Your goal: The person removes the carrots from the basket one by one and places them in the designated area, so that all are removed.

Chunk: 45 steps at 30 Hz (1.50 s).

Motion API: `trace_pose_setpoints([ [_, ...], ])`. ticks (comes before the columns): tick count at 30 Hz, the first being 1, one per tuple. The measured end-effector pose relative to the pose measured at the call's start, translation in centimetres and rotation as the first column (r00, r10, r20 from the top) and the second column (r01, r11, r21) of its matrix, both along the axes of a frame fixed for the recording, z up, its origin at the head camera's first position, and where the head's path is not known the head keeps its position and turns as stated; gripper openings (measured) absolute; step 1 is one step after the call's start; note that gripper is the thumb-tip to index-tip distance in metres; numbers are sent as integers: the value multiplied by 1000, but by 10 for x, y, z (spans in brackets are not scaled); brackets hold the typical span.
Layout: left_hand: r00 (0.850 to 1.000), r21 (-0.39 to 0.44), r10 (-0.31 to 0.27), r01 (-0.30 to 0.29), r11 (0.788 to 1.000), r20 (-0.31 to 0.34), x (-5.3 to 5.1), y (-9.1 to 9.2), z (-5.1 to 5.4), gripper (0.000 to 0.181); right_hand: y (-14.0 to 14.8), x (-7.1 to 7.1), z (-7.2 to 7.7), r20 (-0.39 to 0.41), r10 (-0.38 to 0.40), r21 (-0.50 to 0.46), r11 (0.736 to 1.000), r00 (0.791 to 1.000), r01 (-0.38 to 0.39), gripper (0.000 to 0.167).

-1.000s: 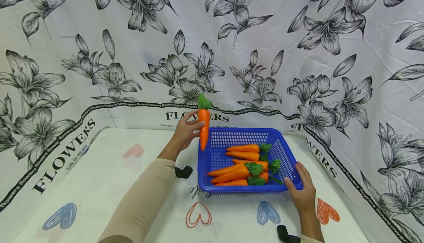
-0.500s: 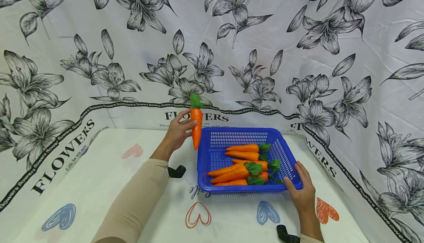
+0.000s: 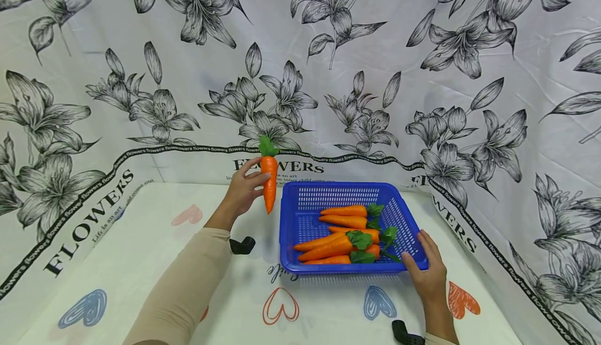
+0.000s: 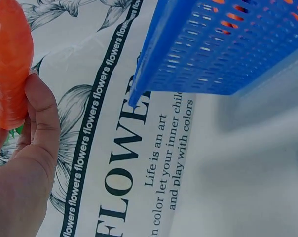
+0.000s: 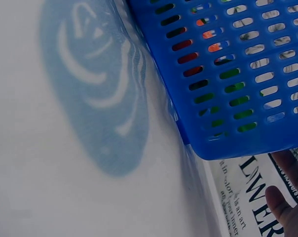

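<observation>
My left hand [image 3: 242, 191] pinches an orange carrot [image 3: 269, 183] with a leafy green top, holding it nearly upright, tip down, just left of the blue perforated basket [image 3: 288, 266]. In the left wrist view the thumb and fingers of the left hand [image 4: 33, 143] press on the carrot [image 4: 11, 64] from its sides. Several more carrots [image 3: 345, 210] lie in the basket, mostly with their tops to the right. My right hand [image 3: 429, 269] rests at the basket's front right corner, fingers extended and thumb apart. The right wrist view shows the right hand [image 5: 292, 212] only partly.
The basket stands on a white table cover [image 3: 155, 261] with printed hearts. Behind it and at both sides hangs a white cloth [image 3: 300, 99] with drawn flowers. Black devices [image 3: 242, 245] are worn at the wrists.
My left hand has moved left with the carrot, from over the basket's left edge to beside it. The basket, the carrots in it and my right hand have stayed in place.
</observation>
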<state>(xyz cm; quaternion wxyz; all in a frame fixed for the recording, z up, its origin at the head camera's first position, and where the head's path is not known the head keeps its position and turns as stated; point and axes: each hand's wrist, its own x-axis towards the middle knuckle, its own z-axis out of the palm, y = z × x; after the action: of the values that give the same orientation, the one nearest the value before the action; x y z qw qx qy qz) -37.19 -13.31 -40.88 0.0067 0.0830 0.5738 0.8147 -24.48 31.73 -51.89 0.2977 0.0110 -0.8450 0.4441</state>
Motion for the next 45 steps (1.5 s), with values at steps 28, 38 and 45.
trace_pose_setpoints([
  [28,986,-91,67,-53,994,152,-7,-9,-35,63,2,-1,-1,-2,6,-6,1000,1000,-6,61],
  [38,975,-160,91,-58,985,204,-6,-11,-46,66,2,-2,-2,-4,4,-1,1000,1000,-4,61],
  [45,964,-229,127,-72,971,234,-11,-13,-60,68,2,-1,-2,-2,14,3,1000,1000,-14,61],
])
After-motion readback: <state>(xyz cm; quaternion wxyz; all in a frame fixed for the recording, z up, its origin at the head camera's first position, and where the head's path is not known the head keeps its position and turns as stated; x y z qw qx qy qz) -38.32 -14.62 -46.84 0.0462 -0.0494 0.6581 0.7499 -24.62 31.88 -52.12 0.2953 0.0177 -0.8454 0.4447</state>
